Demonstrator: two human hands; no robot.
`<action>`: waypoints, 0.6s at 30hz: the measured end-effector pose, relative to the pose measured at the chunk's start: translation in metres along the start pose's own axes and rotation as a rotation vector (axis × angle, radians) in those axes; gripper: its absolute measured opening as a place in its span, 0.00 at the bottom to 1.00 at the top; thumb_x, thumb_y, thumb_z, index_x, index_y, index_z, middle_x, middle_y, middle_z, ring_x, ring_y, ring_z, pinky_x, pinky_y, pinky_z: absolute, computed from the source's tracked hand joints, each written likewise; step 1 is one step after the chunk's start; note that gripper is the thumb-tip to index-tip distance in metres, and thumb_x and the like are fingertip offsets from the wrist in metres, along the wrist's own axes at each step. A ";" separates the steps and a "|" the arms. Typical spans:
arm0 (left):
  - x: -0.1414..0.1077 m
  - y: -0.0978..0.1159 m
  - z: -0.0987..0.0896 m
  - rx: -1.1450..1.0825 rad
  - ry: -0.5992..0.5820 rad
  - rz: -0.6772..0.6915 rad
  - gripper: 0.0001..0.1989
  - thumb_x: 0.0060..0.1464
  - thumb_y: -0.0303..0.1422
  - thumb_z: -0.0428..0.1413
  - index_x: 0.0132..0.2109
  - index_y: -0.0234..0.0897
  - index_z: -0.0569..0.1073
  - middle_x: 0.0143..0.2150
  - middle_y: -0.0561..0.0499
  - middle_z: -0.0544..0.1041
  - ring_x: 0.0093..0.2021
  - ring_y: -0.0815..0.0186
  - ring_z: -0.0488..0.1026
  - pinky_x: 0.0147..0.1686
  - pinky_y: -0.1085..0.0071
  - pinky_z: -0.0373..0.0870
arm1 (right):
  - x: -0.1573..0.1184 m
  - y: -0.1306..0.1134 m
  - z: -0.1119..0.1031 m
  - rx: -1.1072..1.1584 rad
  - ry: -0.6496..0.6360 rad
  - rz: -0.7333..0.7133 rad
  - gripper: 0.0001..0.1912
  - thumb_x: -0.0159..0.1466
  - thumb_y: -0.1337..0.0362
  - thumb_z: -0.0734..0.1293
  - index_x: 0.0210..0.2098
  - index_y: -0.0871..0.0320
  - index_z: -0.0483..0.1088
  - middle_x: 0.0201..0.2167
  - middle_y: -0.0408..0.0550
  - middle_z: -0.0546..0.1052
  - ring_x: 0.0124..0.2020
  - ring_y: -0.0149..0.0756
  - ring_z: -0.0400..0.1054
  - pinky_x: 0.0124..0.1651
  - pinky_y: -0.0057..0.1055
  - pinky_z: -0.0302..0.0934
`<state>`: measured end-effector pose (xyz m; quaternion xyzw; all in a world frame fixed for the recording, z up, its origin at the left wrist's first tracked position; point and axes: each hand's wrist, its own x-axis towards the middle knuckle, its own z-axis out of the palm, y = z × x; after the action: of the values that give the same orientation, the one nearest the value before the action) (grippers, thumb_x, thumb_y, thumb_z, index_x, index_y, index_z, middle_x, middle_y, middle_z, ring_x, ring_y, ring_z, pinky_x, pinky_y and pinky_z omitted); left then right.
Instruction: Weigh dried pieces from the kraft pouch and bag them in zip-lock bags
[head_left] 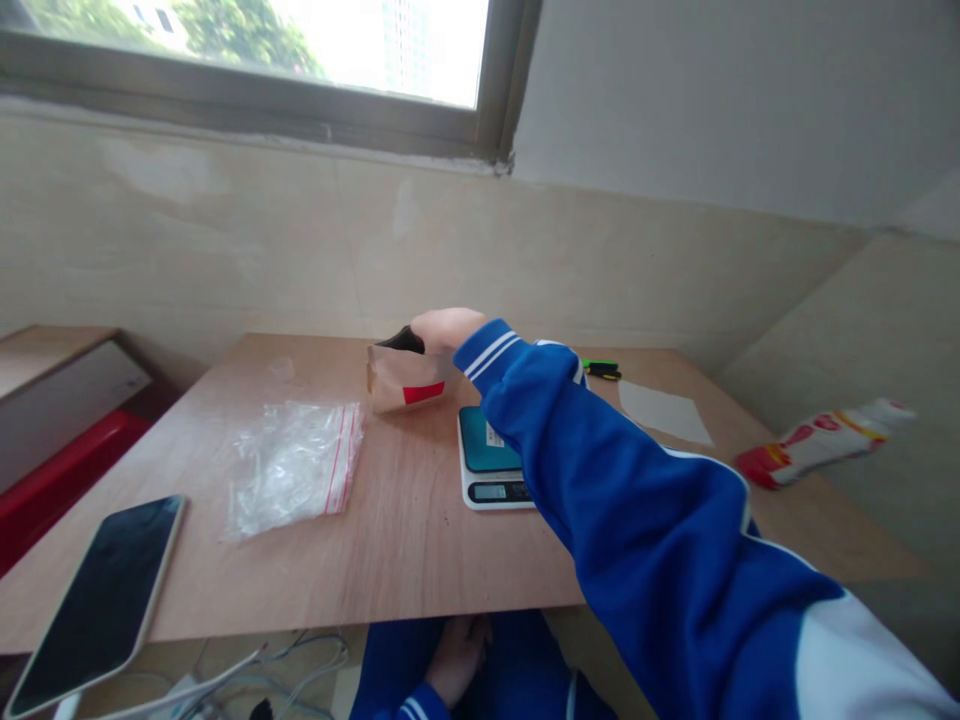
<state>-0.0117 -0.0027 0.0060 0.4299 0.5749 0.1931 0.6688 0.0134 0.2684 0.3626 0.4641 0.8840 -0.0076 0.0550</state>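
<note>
Paper bag point(397, 378), just under right grip point(448, 328)

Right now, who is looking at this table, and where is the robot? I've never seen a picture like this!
There's no robot here, just a person with two bare hands. The one picture comes from a camera worn on their head, looking forward and down.

The right hand reaches across the table to the top of a brown paper bag. Its fingers are mostly hidden, so I can't tell how it holds the bag. The left hand is down in the lap.

Near the bag are a scale, partly behind the sleeve, and clear plastic bags. A dark-screened device is at the picture's left, and a white sheet and a bottle are at its right.
</note>
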 end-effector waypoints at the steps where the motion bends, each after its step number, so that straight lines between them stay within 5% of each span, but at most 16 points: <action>1: 0.000 0.000 0.000 -0.002 -0.001 -0.001 0.15 0.61 0.25 0.42 0.27 0.38 0.63 0.20 0.59 0.60 0.19 0.71 0.57 0.26 0.72 0.57 | 0.002 0.002 -0.001 -0.002 -0.014 0.005 0.19 0.51 0.68 0.73 0.44 0.60 0.77 0.39 0.56 0.80 0.44 0.49 0.74 0.45 0.34 0.66; 10: 0.000 0.000 -0.001 -0.022 0.006 -0.010 0.13 0.58 0.28 0.47 0.25 0.38 0.63 0.19 0.58 0.60 0.20 0.70 0.59 0.26 0.71 0.57 | 0.023 0.025 0.002 0.170 0.012 -0.059 0.13 0.56 0.69 0.67 0.40 0.59 0.79 0.38 0.52 0.81 0.39 0.42 0.74 0.36 0.29 0.65; 18: -0.004 0.009 -0.001 -0.027 0.027 -0.076 0.14 0.57 0.28 0.47 0.23 0.39 0.63 0.19 0.56 0.61 0.20 0.68 0.60 0.28 0.69 0.60 | 0.019 0.013 -0.001 0.121 0.003 0.018 0.13 0.54 0.71 0.70 0.39 0.61 0.78 0.37 0.55 0.81 0.40 0.46 0.75 0.41 0.32 0.67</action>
<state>-0.0113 -0.0007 0.0153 0.3961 0.5974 0.1810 0.6734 0.0129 0.2917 0.3618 0.4743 0.8779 -0.0598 0.0257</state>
